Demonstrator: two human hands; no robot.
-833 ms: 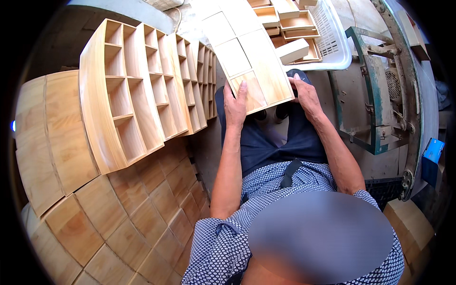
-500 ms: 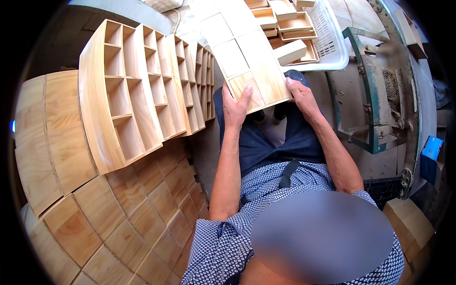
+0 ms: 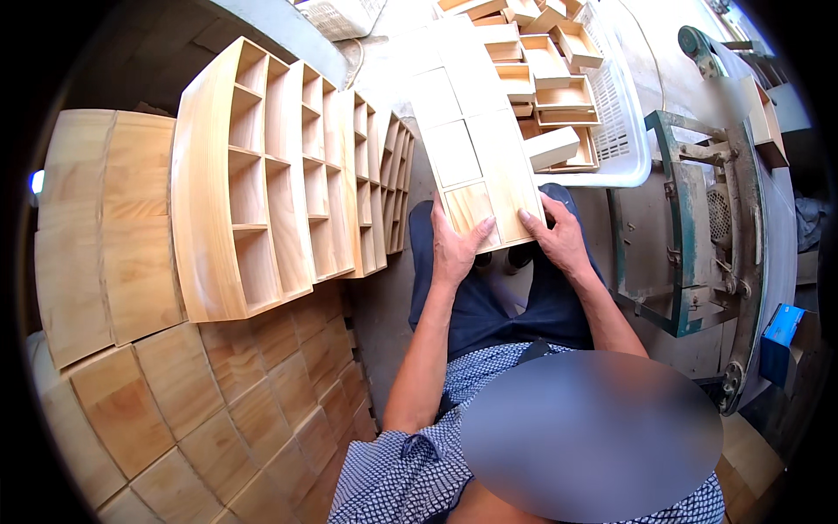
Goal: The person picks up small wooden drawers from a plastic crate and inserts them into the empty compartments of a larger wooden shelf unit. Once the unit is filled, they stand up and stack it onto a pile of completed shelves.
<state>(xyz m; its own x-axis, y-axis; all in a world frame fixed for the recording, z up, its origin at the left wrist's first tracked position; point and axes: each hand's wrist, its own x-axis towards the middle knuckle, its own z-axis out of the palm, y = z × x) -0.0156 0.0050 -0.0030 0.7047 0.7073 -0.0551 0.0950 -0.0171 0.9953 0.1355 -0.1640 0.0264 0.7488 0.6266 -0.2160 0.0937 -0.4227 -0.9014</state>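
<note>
I hold a long pale wooden drawer cabinet over my knees, its near end toward me and its far end washed out by glare. Flush panels, seemingly drawer fronts, fill its face. My left hand is closed on the near left corner, thumb on the face. On the opposite edge, my right hand grips the cabinet with its thumb lying on the face; the fingers of both hands are partly hidden. Just right of the cabinet, a white plastic basket holds several small wooden drawers, one closed block-like piece on top.
At left, several open wooden cabinet frames with compartments stand in a row on stacked wooden blocks. A green metal machine frame with a belt stands at right, near a blue box. Another white basket is at the back.
The whole view has shifted, so the surroundings appear lower and farther right. My right thumb has moved from the cabinet's edge onto its face. Both hands still hold it.
</note>
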